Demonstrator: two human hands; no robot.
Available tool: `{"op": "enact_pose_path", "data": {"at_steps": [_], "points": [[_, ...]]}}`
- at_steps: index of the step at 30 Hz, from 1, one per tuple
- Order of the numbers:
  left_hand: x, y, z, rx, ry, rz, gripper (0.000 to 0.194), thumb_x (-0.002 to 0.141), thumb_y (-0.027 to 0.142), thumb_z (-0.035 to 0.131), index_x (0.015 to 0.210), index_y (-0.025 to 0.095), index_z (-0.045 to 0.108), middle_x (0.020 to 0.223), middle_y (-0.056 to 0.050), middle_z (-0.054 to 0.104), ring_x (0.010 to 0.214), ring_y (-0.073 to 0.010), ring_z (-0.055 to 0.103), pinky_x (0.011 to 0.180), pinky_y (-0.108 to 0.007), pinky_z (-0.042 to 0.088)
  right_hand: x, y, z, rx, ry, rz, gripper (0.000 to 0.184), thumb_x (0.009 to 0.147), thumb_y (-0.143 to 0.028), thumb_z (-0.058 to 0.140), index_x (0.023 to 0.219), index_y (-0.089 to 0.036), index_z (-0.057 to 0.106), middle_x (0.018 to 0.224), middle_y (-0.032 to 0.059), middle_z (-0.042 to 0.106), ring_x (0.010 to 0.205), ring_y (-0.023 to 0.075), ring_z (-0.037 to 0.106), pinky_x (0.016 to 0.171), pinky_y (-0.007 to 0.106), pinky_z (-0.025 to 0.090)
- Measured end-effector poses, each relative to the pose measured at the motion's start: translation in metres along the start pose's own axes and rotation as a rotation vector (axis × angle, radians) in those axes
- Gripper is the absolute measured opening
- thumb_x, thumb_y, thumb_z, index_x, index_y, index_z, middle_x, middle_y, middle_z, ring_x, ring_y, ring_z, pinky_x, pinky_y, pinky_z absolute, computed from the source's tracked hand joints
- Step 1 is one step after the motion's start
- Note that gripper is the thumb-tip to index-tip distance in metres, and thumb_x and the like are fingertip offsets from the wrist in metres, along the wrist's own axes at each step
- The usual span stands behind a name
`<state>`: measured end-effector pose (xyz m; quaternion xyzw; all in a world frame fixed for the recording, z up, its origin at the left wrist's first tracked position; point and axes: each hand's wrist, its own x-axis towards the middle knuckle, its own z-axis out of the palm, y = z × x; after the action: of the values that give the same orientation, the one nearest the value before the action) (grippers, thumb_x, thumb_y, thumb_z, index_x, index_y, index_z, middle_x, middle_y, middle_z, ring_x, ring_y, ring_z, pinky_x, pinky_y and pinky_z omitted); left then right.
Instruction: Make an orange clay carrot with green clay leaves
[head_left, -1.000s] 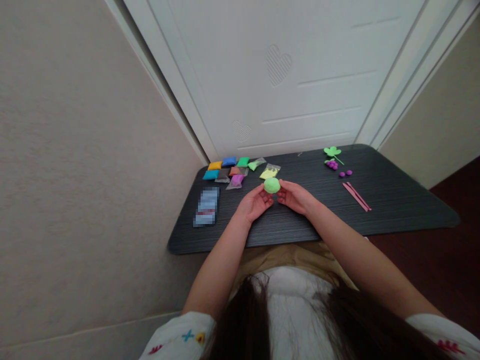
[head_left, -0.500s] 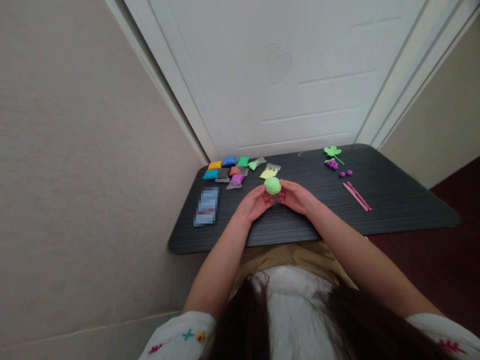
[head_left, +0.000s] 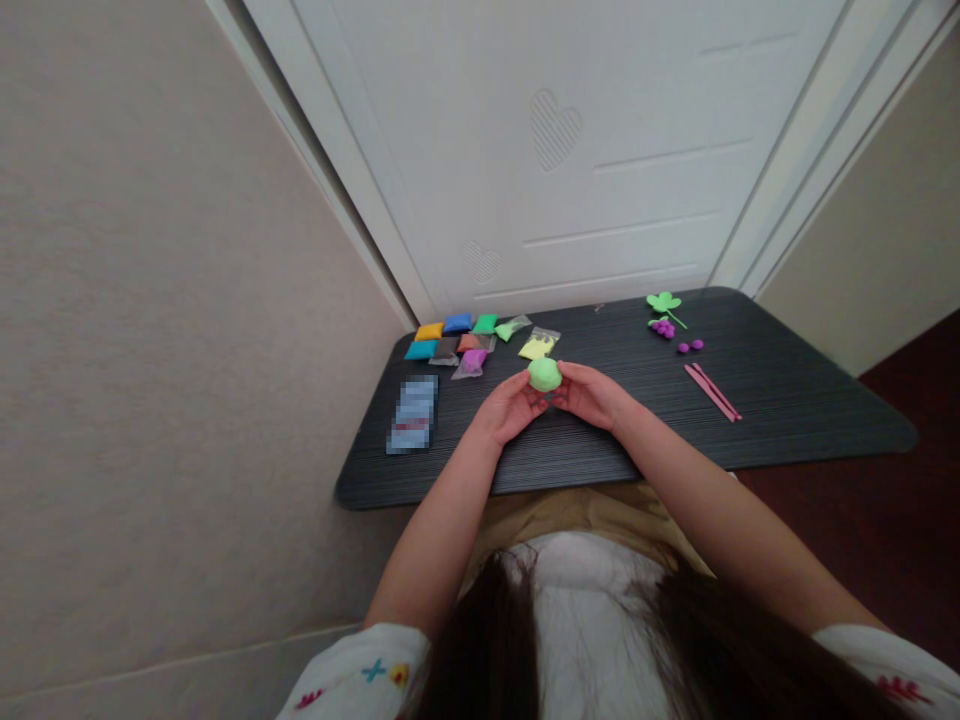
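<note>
Left hand and right hand, fingers curled, pinching opposite sides of the pale-green lump | lump's up above the near worktop, probably for even support | pink tools lie right, likely within reach

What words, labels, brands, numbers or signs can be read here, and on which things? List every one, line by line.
None can be read.
Blue rectangular item on the table: coarsely pixelated, so any text is unreadable.
Coloured packets: too small to tell whether they bear print.
Door: striped hearts, no lettering visible.
Left sleeve: a blue cross-shaped motif, seemingly decoration rather than text.
</note>
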<state>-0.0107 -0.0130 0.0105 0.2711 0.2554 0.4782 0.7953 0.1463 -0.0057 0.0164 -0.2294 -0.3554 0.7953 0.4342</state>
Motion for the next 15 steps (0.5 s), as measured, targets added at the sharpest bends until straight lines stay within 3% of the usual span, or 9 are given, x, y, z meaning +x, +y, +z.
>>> {"op": "enact_pose_path", "data": {"at_steps": [15], "points": [[0.0015,0.0001,0.0006,0.038,0.051,0.021,0.019,0.073,0.024,0.057,0.089,0.016,0.058,0.084,-0.005,0.064,0.073,-0.0128,0.059,0.064,-0.025,0.044,0.0001,0.0009,-0.0008,-0.018,-0.008,-0.001,0.014,0.072,-0.028,0.059,0.083,-0.019,0.061,0.080,0.0009,0.064,0.066,0.0096,0.055,0.058,0.022,0.041]]}}
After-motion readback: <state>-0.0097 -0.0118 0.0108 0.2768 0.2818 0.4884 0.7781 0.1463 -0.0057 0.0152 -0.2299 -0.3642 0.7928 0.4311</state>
